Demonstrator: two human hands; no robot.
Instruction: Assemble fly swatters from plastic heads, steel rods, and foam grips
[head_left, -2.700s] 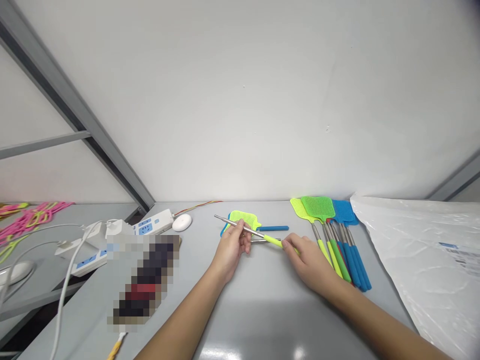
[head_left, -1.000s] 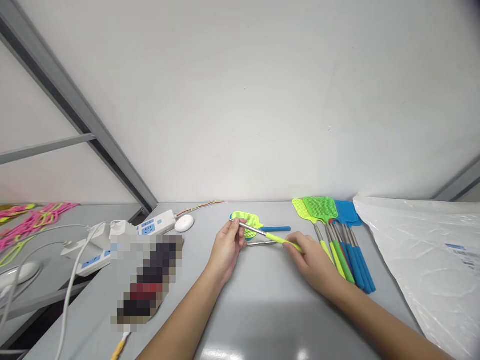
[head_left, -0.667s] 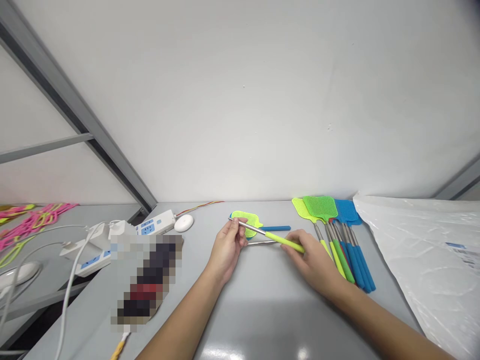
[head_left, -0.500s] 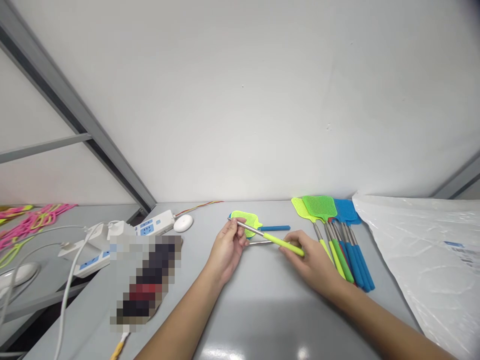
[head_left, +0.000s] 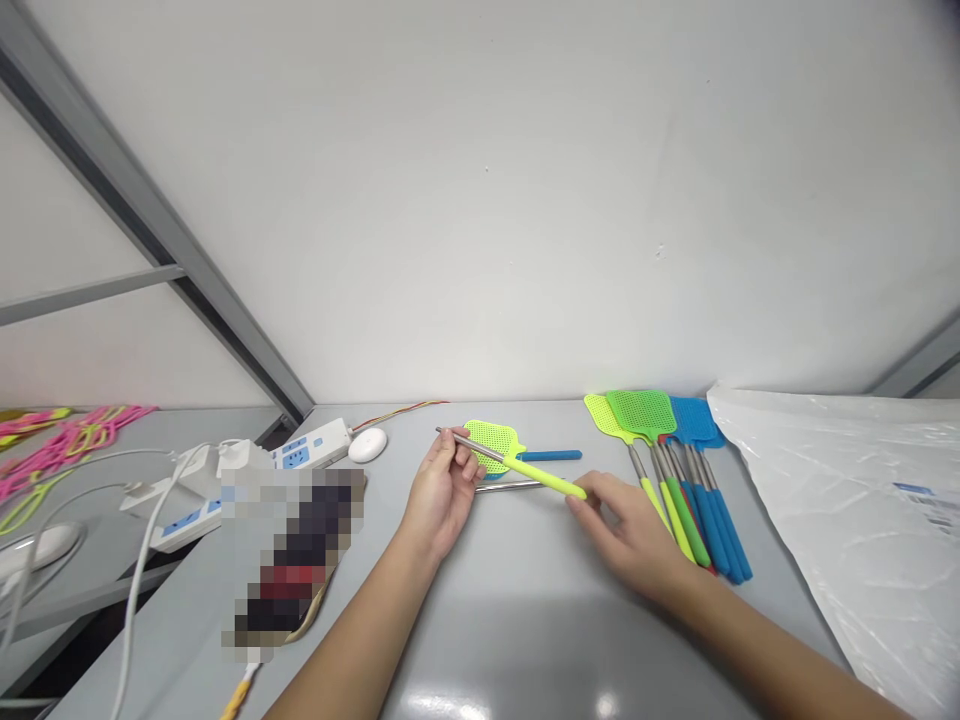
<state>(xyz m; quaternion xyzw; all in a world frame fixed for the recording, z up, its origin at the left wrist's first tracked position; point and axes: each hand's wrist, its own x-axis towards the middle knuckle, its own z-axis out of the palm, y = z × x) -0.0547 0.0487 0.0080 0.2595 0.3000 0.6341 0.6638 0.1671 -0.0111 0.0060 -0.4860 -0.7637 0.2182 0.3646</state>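
Between my hands is a telescopic fly swatter handle (head_left: pixel 544 477) with a yellow-green grip and a thin metal rod; no swatter head shows on it. My left hand (head_left: pixel 442 495) pinches the rod near its tip, which points up to the left. At the lower end of the grip, my right hand (head_left: pixel 630 525) closes its fingertips on it. Behind the left hand lies a yellow-green swatter head (head_left: pixel 495 440), with a bit of blue showing under it. A blue handle (head_left: pixel 553 456) and a metal rod (head_left: pixel 514 487) lie beside that head.
Several assembled fly swatters (head_left: pixel 697 505) in green, yellow-green and blue lie to the right, partly overlapping. A white plastic bag (head_left: pixel 840 520) covers the far right. On the left are power strips (head_left: pixel 311 447), a white round device (head_left: pixel 367 445), cables and a pixelated object (head_left: pixel 300 560).
Both hands have shifted slightly left with the handle. My right hand's grasp now sits at the very end of the grip.
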